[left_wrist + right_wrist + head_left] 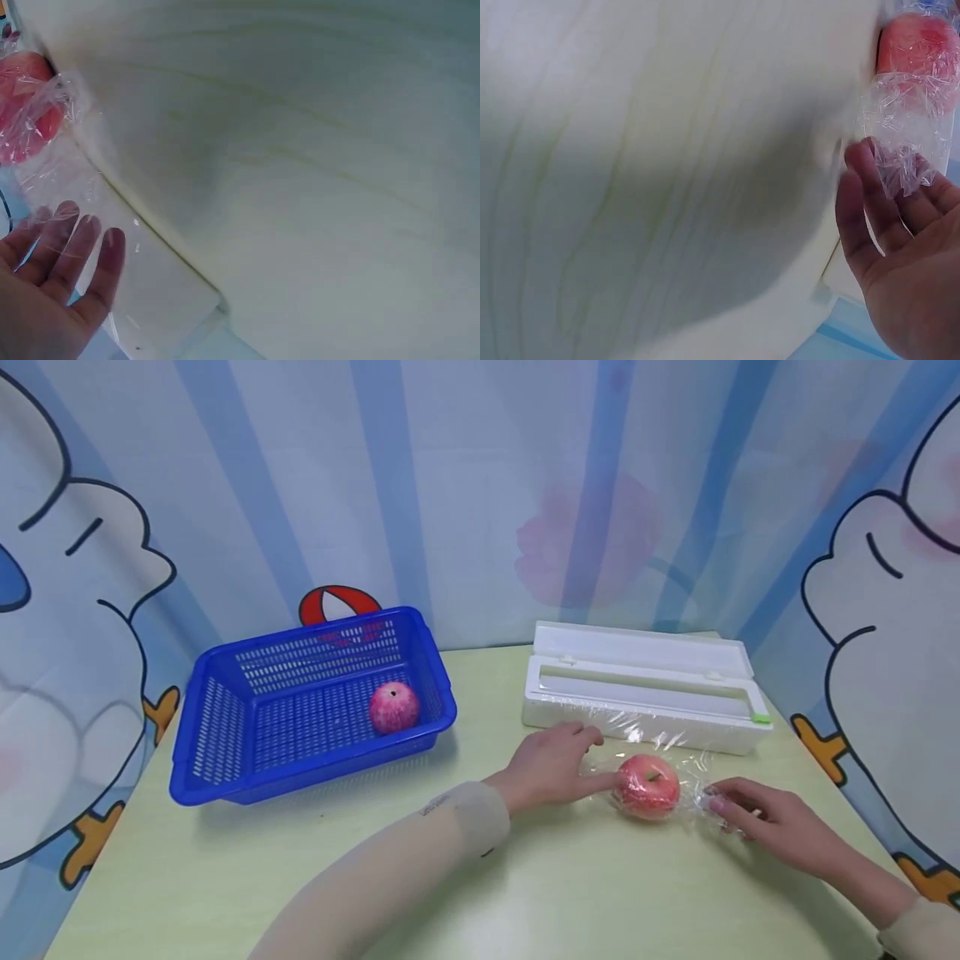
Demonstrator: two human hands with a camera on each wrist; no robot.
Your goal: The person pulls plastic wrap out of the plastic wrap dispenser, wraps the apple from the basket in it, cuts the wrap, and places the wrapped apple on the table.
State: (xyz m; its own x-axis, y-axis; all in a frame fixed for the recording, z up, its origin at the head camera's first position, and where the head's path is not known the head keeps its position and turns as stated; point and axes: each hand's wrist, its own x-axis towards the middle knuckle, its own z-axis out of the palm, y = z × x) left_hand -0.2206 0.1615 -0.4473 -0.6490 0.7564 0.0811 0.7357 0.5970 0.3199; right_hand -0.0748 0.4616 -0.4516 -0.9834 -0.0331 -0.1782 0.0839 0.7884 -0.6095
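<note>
On the table lies a red apple (pixel 648 787) wrapped in clear cling film (pixel 691 777), stem up. My left hand (pixel 557 766) is at its left, one finger reaching to the apple's side; the left wrist view shows the fingers (pixel 110 259) loosely extended beside the film. To the right of the apple, my right hand (pixel 780 827) pinches the gathered end of the film between thumb and curled fingers. In the right wrist view the crumpled film (pixel 906 169) runs from the apple (pixel 916 56) into that hand.
Behind the apple stands a white cling film box (pixel 645 718) with its lid raised and film at its front. A blue plastic basket (pixel 315 760) on the left holds another apple (pixel 393 707). A cartoon-printed curtain (pixel 480 502) surrounds the table (pixel 480 902).
</note>
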